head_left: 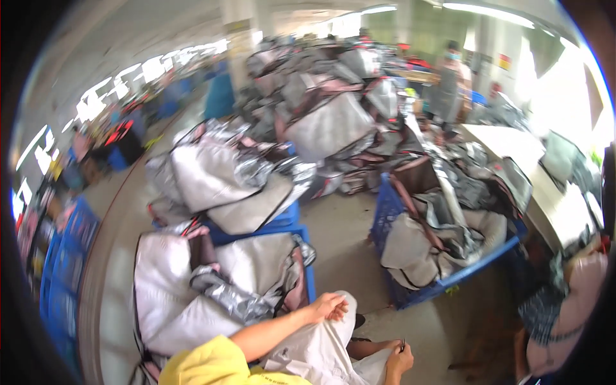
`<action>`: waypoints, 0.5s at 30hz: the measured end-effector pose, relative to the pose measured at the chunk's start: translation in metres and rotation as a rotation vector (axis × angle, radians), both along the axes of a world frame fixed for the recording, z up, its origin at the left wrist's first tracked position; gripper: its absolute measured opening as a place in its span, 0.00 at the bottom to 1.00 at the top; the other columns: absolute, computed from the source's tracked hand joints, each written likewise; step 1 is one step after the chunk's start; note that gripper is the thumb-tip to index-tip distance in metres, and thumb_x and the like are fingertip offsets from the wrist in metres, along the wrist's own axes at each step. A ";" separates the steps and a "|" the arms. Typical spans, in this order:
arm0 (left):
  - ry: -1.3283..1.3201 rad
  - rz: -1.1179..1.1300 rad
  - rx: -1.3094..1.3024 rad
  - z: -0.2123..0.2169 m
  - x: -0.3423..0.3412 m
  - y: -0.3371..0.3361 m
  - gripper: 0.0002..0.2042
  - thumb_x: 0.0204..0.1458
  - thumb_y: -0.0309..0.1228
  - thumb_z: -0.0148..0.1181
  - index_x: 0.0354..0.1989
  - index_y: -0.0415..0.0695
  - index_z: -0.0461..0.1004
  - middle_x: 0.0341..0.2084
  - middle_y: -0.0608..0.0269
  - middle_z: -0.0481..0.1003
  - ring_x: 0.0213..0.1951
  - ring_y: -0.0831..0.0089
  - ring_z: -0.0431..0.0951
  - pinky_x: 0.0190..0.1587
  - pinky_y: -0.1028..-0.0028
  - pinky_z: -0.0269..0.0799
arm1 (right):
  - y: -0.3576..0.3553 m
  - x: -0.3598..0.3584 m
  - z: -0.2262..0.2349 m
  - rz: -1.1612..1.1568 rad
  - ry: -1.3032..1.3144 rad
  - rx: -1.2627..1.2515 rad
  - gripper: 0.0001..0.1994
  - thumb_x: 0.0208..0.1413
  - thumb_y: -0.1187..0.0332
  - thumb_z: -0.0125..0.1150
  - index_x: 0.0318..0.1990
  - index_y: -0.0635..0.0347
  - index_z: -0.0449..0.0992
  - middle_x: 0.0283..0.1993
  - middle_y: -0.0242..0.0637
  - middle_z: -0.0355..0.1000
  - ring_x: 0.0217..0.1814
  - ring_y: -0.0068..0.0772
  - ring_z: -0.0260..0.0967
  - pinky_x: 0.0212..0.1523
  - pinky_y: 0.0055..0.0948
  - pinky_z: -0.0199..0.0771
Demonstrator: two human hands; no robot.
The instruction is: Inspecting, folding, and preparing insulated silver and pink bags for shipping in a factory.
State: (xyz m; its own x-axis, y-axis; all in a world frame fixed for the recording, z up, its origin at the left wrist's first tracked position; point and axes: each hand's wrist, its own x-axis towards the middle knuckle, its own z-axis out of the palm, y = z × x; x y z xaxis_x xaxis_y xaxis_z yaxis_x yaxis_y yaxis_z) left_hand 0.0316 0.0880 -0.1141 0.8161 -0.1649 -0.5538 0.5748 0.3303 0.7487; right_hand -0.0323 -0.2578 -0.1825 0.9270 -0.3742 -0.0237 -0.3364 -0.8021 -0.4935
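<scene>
My left hand (330, 308) reaches out from a yellow sleeve, its fingers curled closed over the upper edge of a pale, off-white cloth (314, 346) spread across my lap. Whether the fingers grip that cloth or something small, I cannot tell. Lower and to the right, my right hand (399, 360) is closed around a small dark object (402, 346), too small to name. The pale cloth stretches close to this hand too. Left of my arm, a blue crate (309, 269) holds grey-white padded bags (168, 289) with dark edging and silvery lining.
Another blue crate (417, 294) full of similar bags stands ahead right. Behind rises a large heap of bags (333, 122). A long pale table (545, 186) runs along the right. One person (452, 83) stands at the back; another person (571, 308) is close at right. Blue crates (64, 276) line the left.
</scene>
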 end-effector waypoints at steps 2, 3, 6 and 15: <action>-0.335 -0.114 0.489 0.004 0.019 0.025 0.17 0.72 0.45 0.55 0.43 0.42 0.79 0.31 0.64 0.83 0.28 0.78 0.81 0.28 0.74 0.78 | -0.005 -0.004 -0.007 -0.068 -0.087 0.010 0.12 0.62 0.60 0.64 0.46 0.55 0.83 0.41 0.51 0.83 0.43 0.60 0.80 0.43 0.54 0.78; -0.369 -0.068 0.582 0.009 0.030 0.042 0.17 0.71 0.44 0.57 0.41 0.41 0.80 0.29 0.65 0.83 0.26 0.77 0.81 0.28 0.73 0.78 | -0.008 -0.004 -0.009 -0.017 -0.075 -0.003 0.12 0.62 0.60 0.64 0.46 0.55 0.83 0.41 0.51 0.83 0.43 0.60 0.80 0.43 0.54 0.78; -0.345 0.142 0.642 0.041 0.052 0.120 0.14 0.71 0.40 0.57 0.43 0.41 0.80 0.30 0.63 0.84 0.28 0.76 0.83 0.28 0.73 0.78 | -0.010 -0.009 0.008 -0.017 -0.008 0.014 0.20 0.66 0.52 0.57 0.58 0.47 0.83 0.48 0.52 0.83 0.50 0.59 0.81 0.52 0.54 0.79; -0.362 0.354 1.788 0.130 0.058 0.373 0.12 0.62 0.37 0.61 0.40 0.41 0.81 0.38 0.48 0.83 0.45 0.46 0.82 0.46 0.49 0.75 | 0.048 0.028 0.015 0.117 0.026 0.037 0.19 0.67 0.55 0.58 0.59 0.53 0.82 0.48 0.54 0.83 0.49 0.58 0.81 0.51 0.51 0.79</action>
